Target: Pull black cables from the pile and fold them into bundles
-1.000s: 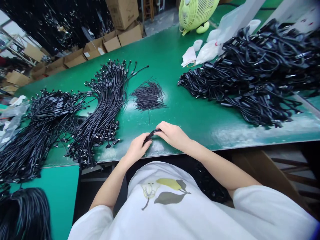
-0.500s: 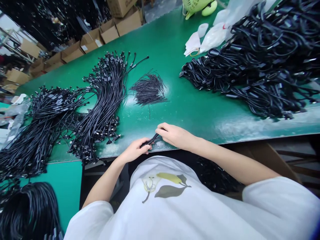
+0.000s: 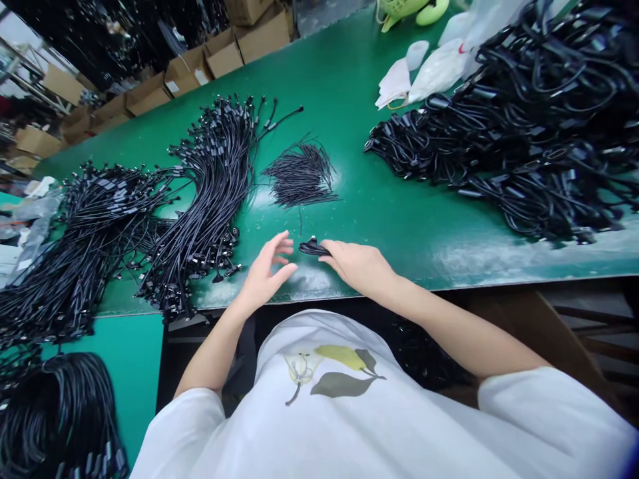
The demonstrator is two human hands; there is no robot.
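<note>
Off the folded cable the left hand has been moved (fingers spread, nothing held); the cable is pinched in the right hand, near side of the thin strips.

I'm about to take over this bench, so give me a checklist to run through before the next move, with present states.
1. Folded black cable held: ok, in the right hand.
2. Both hands on it: not ok, the left hand is open and apart from it.
3. Thin black strips in view: ok, piled beyond the hands.
4. Strip fastened around the cable: cannot tell, the right hand covers part of it.
5. Right-side cable heap apart from strips: ok, green table shows between.
</note>
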